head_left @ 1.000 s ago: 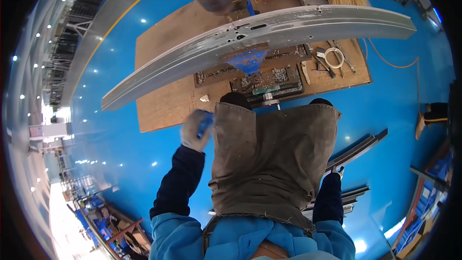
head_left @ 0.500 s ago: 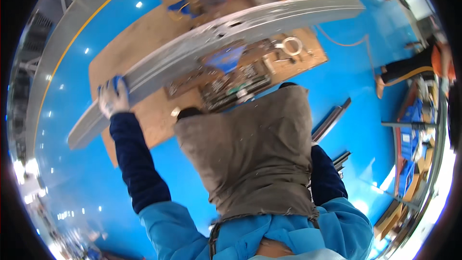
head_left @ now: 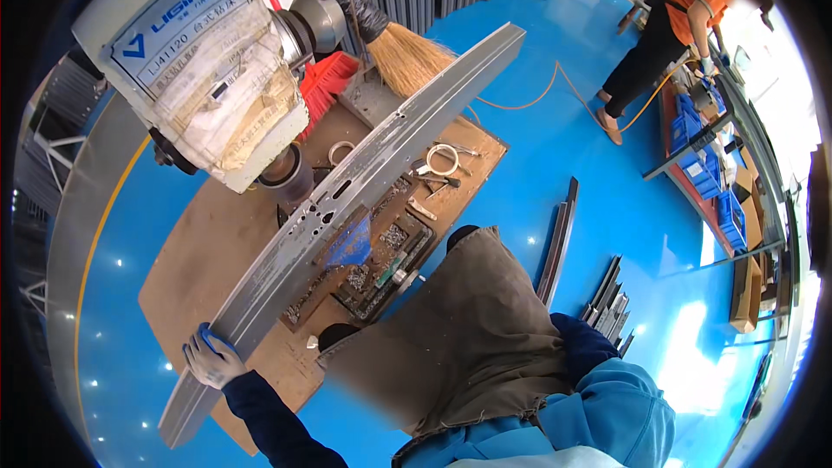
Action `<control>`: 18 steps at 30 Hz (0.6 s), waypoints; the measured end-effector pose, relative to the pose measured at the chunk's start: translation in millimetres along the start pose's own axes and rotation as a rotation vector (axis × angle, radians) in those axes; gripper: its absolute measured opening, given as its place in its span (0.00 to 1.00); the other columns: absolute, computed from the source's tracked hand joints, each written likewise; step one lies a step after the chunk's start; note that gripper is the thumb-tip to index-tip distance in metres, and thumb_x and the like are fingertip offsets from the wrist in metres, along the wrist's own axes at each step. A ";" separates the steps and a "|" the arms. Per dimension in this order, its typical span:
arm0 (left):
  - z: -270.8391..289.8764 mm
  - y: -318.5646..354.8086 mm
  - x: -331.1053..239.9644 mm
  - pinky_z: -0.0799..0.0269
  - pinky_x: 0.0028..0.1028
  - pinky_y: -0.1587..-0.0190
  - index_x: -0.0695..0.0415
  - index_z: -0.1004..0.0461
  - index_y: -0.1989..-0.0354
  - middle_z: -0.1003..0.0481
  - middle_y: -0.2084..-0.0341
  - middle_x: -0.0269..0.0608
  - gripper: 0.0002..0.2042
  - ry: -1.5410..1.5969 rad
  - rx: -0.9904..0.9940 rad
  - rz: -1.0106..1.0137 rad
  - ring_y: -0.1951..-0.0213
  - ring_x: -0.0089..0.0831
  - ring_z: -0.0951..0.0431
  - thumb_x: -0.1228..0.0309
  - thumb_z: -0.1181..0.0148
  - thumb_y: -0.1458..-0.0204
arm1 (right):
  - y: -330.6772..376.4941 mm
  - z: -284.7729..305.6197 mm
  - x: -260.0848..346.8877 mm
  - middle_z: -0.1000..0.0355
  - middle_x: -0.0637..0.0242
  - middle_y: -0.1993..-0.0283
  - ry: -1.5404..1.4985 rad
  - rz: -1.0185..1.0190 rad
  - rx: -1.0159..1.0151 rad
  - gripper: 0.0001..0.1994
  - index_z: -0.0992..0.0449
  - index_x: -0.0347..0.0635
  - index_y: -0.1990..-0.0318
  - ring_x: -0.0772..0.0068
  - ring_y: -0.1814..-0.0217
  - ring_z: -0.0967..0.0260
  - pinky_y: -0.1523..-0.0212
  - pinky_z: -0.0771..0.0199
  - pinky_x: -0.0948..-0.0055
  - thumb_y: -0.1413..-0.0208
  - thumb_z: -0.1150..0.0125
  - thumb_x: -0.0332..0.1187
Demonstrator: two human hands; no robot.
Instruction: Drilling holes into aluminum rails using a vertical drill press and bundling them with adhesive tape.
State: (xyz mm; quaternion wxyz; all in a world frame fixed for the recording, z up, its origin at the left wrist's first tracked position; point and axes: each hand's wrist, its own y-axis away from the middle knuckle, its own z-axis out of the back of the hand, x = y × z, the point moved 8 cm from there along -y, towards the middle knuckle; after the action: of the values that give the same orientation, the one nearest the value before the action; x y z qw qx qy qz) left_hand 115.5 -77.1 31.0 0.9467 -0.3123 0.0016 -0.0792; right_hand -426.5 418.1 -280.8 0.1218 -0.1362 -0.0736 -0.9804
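Note:
My left hand (head_left: 212, 360), in a white glove with blue on the fingers, grips the edge of a long grey metal profile (head_left: 282, 264) near its lower left end. Slots and round holes are cut through the profile around its middle. It lies diagonally across a wooden board (head_left: 199, 251), its far end reaching past the board. Under and beside it sits a dark metal vise (head_left: 381, 282) strewn with metal shavings, with a blue scrap (head_left: 351, 243) next to it. My right arm (head_left: 585, 347) hangs beside my brown apron, and its hand is hidden.
A drill press (head_left: 191, 69) stands over the board at upper left. Near the profile are a tape roll (head_left: 442, 159), a straw broom (head_left: 407, 56) and a red brush (head_left: 325, 87). Metal bars (head_left: 559, 243) lie on the floor. A person (head_left: 693, 9) bends over a rack at right.
The view has swung, bringing in the drill press and more of the co-worker. The profile now slants more steeply in view. My left hand is still on its left end.

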 end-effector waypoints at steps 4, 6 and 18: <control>-1.4 -0.2 2.6 0.31 0.39 0.55 0.57 0.23 0.60 0.22 0.65 0.45 0.18 -0.013 0.008 -0.003 0.64 0.48 0.27 0.62 0.61 0.42 | 13.2 20.1 -17.0 0.24 0.61 0.55 -0.080 -0.097 0.084 0.20 0.25 0.43 0.51 0.61 0.59 0.27 0.59 0.27 0.73 0.51 0.34 0.39; -2.4 3.0 3.9 0.31 0.39 0.56 0.57 0.23 0.60 0.23 0.65 0.46 0.18 -0.024 0.020 0.003 0.64 0.48 0.27 0.62 0.61 0.41 | 12.9 31.5 -37.1 0.25 0.61 0.55 -0.097 -0.151 0.105 0.20 0.26 0.43 0.50 0.60 0.59 0.28 0.59 0.27 0.71 0.51 0.34 0.39; -39.0 -1.4 49.4 0.30 0.39 0.55 0.53 0.25 0.49 0.23 0.59 0.46 0.22 -0.110 0.011 0.011 0.59 0.45 0.25 0.55 0.61 0.39 | -136.8 2.3 -59.2 0.29 0.61 0.50 -0.116 -0.470 0.129 0.22 0.30 0.48 0.47 0.55 0.55 0.31 0.61 0.27 0.58 0.50 0.34 0.36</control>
State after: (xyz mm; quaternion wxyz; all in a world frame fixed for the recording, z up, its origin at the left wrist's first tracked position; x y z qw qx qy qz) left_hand 162.0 -108.8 2.7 0.9474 -0.3110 -0.0492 -0.0568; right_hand -406.1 562.7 -310.7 -0.1057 -0.1632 -0.1728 -0.9656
